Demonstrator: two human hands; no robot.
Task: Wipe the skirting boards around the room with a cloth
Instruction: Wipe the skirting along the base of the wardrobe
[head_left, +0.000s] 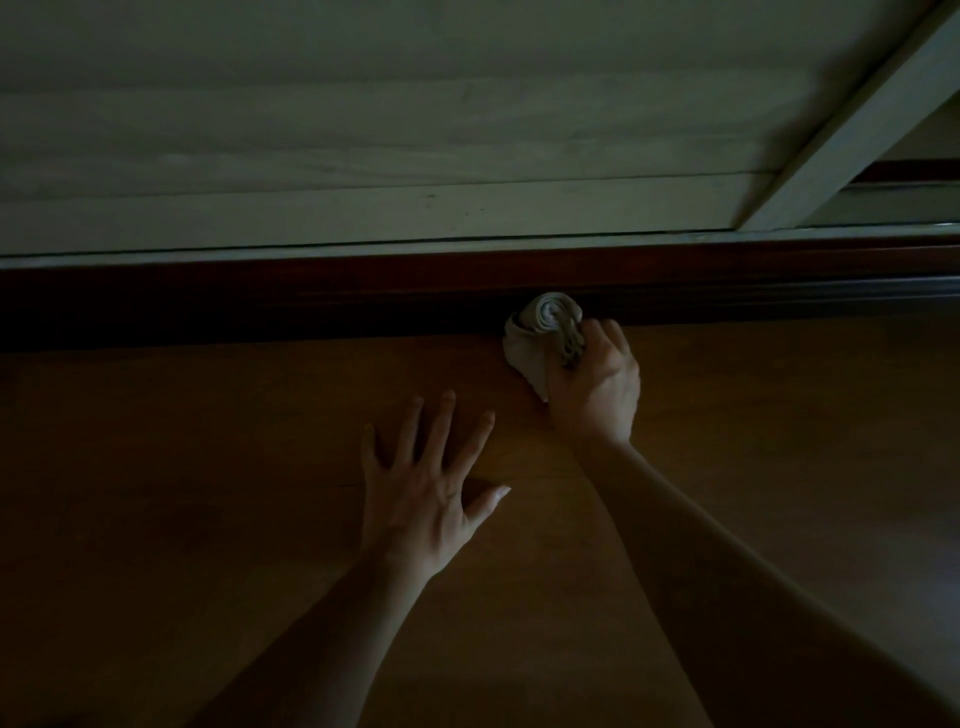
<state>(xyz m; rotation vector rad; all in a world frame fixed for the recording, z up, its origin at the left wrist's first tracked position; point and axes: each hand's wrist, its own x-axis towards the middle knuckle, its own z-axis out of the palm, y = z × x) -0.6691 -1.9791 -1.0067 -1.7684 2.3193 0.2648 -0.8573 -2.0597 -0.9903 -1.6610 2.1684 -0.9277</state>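
A dark reddish-brown skirting board (311, 296) runs across the view at the foot of a pale panelled wall. My right hand (597, 384) grips a bunched pale cloth (543, 327), and the cloth's rolled end presses against the skirting board where it meets the floor. My left hand (431, 493) lies flat on the wooden floor with its fingers spread, a little nearer to me and to the left of the cloth. It holds nothing.
The brown wooden floor (182, 467) fills the lower half of the dim view. A pale diagonal frame piece (852, 119) crosses the wall at the upper right, with a further strip of skirting (914, 171) behind it.
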